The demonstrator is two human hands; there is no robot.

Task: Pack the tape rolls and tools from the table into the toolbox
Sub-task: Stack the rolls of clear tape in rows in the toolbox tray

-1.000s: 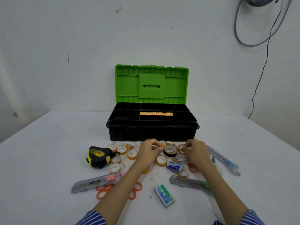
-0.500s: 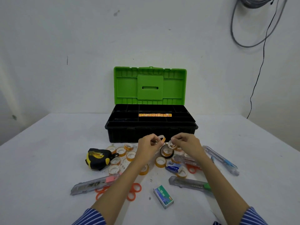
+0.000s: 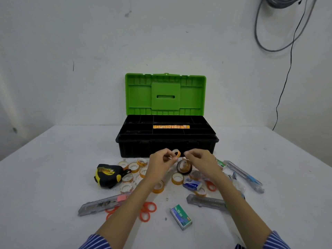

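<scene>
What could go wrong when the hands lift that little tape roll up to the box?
The small tape roll is only pinched at its edge by the left hand, so it might slip and roll among the rolls below. The right hand hovers over the dark tape roll and could knock it. The toolbox front wall could catch the roll.

The toolbox (image 3: 167, 146) at frame centre looks like matt black moulded plastic, ribbed on its front wall, under a smooth bright green plastic lid (image 3: 165, 94). The counter (image 3: 53, 159) is a matt white surface, speckled with crumbs. Lower left, a utility knife (image 3: 104, 203) has a translucent grey plastic casing. The small box (image 3: 181, 216) at lower centre is glossy printed card.
</scene>
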